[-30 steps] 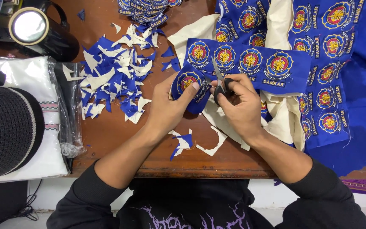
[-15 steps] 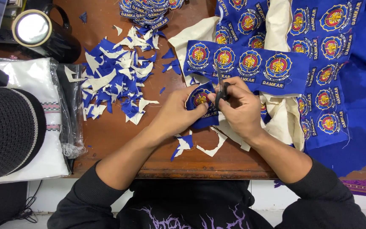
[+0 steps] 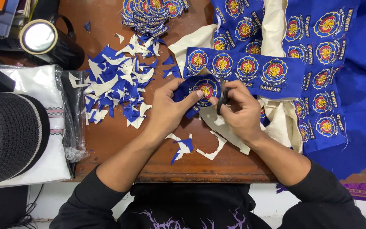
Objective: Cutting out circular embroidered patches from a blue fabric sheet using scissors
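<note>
Left grip (image 3: 168,111) pinching patch (image 3: 205,89); right (image 3: 242,112) seemingly around scissors (image 3: 222,101).

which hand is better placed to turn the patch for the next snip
Left. The left hand already pinches the round blue patch by its edge, while the right hand is occupied gripping the black scissors against the patch.

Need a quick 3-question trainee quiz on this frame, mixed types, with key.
1. True or false: the left hand holds the round embroidered patch.
2. What does the right hand hold? A) black scissors B) a pen C) a needle
3. Fill in: the pile of blue and cream scraps lies on the person's ____ side of the hands, on the wooden table.

Key: 1 true; 2 A, the scissors; 3 left.
</note>
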